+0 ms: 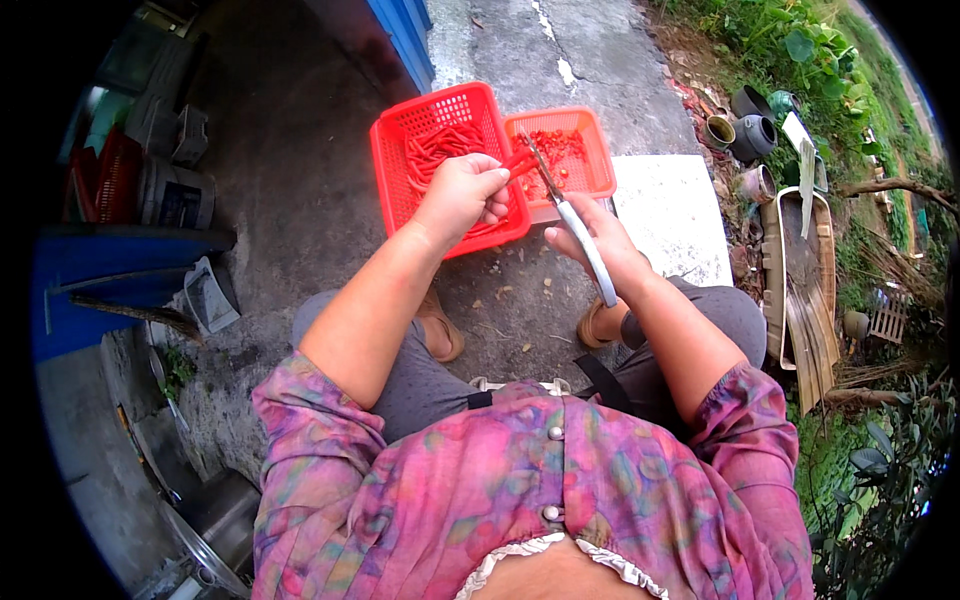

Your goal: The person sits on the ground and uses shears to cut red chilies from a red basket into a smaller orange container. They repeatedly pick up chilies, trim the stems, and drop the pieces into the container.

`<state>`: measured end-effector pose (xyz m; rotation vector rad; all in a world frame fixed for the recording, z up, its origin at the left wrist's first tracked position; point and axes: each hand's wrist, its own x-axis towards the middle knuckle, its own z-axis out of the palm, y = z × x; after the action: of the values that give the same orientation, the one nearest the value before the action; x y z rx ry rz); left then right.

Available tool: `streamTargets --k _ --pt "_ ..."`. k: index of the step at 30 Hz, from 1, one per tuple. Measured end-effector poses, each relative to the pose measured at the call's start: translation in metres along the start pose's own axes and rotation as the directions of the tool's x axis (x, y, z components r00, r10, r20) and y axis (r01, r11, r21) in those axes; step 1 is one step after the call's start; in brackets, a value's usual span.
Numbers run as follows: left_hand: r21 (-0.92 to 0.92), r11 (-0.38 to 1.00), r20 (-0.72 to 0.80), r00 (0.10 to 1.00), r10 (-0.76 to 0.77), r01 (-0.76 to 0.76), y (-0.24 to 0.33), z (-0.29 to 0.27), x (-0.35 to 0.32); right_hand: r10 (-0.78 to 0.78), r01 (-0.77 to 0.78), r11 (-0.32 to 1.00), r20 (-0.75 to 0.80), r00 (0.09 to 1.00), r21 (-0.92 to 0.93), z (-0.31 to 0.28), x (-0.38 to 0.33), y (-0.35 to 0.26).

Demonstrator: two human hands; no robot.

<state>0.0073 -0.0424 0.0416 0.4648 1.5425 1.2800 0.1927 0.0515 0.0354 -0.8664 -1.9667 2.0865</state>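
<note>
Left hand (462, 195) grip pinches chilies (518, 163); right hand (592, 240) grip clasps scissors (575, 225) beside them.

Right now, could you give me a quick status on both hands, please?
Left hand pinching red chilies. Right hand gripping scissors, blades over smaller orange basket. Large red basket beside it, nothing in the way.

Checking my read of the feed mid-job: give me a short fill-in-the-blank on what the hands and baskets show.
1. The right hand holds white-handled metal ____.
2. The left hand pinches long red chillies over the ____ red plastic basket.
3. The smaller orange plastic basket holds ____ chilli pieces.
4. Both baskets rest on ____ ground.

Missing: scissors; larger; cut; concrete
</note>
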Motion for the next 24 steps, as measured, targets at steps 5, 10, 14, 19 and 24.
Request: streamTargets --k 5,10,14,19,24 --pt "0.082 0.997 0.025 1.0 0.007 -0.009 0.004 0.006 -0.002 -0.005 0.004 0.998 -0.017 1.0 -0.059 -0.005 0.002 0.004" --pt "0.147 0.989 0.04 0.999 -0.015 0.008 0.004 0.003 0.001 0.086 -0.09 0.983 -0.031 0.996 -0.158 -0.007 -0.002 -0.005" --pt "0.103 0.994 0.001 0.999 -0.04 0.039 -0.002 0.002 0.012 0.234 -0.246 0.95 -0.085 0.968 -0.19 -0.01 -0.001 -0.007" --pt "0.031 0.998 -0.022 0.998 -0.061 0.062 -0.007 0.002 0.023 0.206 -0.212 0.975 -0.09 0.975 -0.071 -0.016 0.002 0.01" --pt "0.04 0.999 0.038 0.999 -0.031 0.029 -0.005 0.009 0.017 -0.001 -0.02 0.974 -0.093 0.996 -0.225 -0.015 0.008 0.027"
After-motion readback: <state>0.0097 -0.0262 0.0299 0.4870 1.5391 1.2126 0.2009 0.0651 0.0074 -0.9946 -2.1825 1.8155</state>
